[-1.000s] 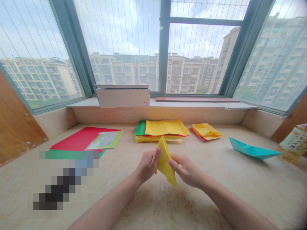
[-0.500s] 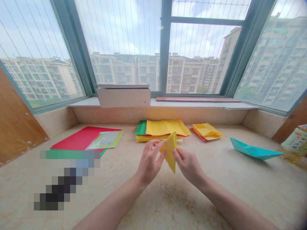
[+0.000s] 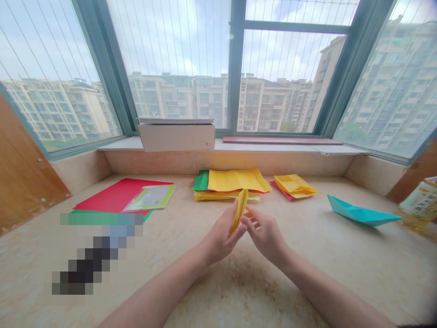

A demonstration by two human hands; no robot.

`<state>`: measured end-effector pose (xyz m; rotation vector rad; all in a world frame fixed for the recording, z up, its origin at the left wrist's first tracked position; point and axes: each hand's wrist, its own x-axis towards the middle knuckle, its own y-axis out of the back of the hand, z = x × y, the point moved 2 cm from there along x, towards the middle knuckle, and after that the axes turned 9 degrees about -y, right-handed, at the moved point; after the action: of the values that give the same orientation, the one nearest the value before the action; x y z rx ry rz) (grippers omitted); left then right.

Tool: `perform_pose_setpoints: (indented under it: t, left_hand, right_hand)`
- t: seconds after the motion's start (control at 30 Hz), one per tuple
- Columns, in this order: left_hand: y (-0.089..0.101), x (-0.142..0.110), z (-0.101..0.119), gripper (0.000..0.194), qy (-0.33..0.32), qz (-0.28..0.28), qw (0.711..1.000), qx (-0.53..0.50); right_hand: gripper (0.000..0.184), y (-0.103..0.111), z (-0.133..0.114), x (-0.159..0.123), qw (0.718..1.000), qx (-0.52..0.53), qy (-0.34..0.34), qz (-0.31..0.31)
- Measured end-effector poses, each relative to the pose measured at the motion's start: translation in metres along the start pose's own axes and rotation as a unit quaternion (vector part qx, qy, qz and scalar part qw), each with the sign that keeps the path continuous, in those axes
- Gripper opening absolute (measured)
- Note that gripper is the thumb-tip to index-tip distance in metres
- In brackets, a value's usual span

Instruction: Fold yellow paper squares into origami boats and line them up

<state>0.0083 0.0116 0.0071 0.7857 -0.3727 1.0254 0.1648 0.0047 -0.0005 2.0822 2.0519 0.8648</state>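
Note:
A piece of folded yellow paper (image 3: pixel 240 210) is held up above the counter, turned nearly edge-on to me. My left hand (image 3: pixel 222 234) grips it from the left, thumb in front and fingers behind. On the right side, my right hand (image 3: pixel 265 231) has its bent fingertips at the paper's edge, close to the left thumb. Its grip on the paper is partly hidden. Behind the hands lies a stack of yellow, green and red paper (image 3: pixel 235 180). To the right of that sits a smaller pile of folded yellow and red paper (image 3: pixel 295 186).
A blue paper boat (image 3: pixel 363 213) stands at right, near a labelled bottle (image 3: pixel 418 205). At left are red sheets (image 3: pixel 105 193) with a clear-and-green packet (image 3: pixel 152 197) on top, and a pixelated patch in front. A white box (image 3: pixel 175 136) rests on the window sill.
The folded yellow paper has turned from showing its broad face to nearly edge-on. My left hand has closed around it, and the right fingers have shifted along its edge.

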Motion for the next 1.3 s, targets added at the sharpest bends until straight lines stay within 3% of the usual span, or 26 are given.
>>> perform_pose_setpoints:
  t: [0.23, 0.4, 0.57, 0.8, 0.97, 1.13, 1.3]
  left_hand:
    - [0.000, -0.001, -0.006, 0.058, 0.055, -0.001, 0.997, -0.049]
    - [0.002, -0.001, -0.013, 0.063, 0.048, 0.024, 0.991, -0.122]
    - [0.000, -0.003, -0.011, 0.062, 0.047, 0.012, 0.994, -0.098]
    - [0.004, 0.001, -0.004, 0.059, 0.100, 0.039, 0.991, -0.079]
    - [0.007, 0.004, -0.002, 0.043, 0.121, 0.073, 0.989, -0.040]
    - [0.013, 0.004, -0.007, 0.049, 0.119, 0.097, 0.986, -0.069]
    - [0.020, 0.008, -0.005, 0.062, 0.111, 0.108, 0.973, -0.169]
  right_hand:
    - [0.035, 0.003, -0.002, 0.001, 1.000, -0.012, 0.006, -0.017]
    - [0.023, 0.005, -0.007, -0.002, 0.999, -0.041, 0.018, -0.026]
    - [0.021, 0.006, -0.010, -0.003, 0.997, -0.076, 0.018, -0.021]
    - [0.024, 0.007, -0.001, -0.002, 0.989, -0.141, 0.034, 0.012]
    - [0.049, 0.005, -0.002, -0.005, 0.983, -0.169, 0.075, 0.005]
    - [0.049, 0.008, -0.010, -0.004, 0.992, -0.107, 0.065, -0.021]
    - [0.033, 0.019, -0.006, 0.002, 0.998, -0.002, 0.057, 0.039]
